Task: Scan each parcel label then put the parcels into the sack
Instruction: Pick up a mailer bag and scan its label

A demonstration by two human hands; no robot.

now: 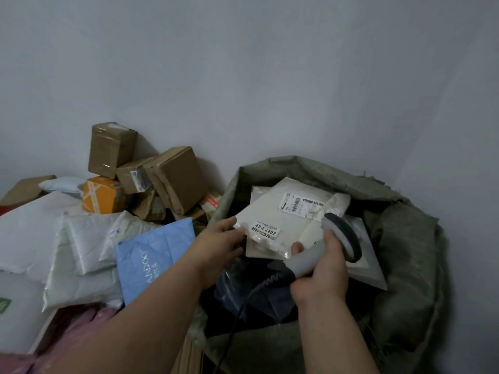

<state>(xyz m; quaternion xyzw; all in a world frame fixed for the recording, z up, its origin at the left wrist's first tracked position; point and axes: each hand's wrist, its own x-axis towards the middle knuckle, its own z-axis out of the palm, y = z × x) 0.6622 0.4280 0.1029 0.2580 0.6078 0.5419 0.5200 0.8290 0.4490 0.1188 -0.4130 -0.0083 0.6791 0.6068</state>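
Nearest to us, our right hand (321, 268) is curled around the grey handle of the scanner (328, 245), whose dark-rimmed head points at the parcel; its coiled black cord (259, 287) drops toward the bottom edge. Our left hand (218, 245) pinches the near left corner of the white parcel (286, 220), thumb on top, holding it tilted over the mouth of the sack (405, 238). The parcel shows a printed sticker (263, 231) reading 47-4-2402 and a barcode label (302, 202) farther up. Under it, inside the green woven sack, lie another pale flat parcel (370, 263) and dark plastic-wrapped items. To the left, white mailers (75, 238) and a blue mailer (154, 255) are heaped. Behind them, brown cardboard boxes (172, 176) and an orange box (102, 195) stack against the plain grey wall (243, 63).
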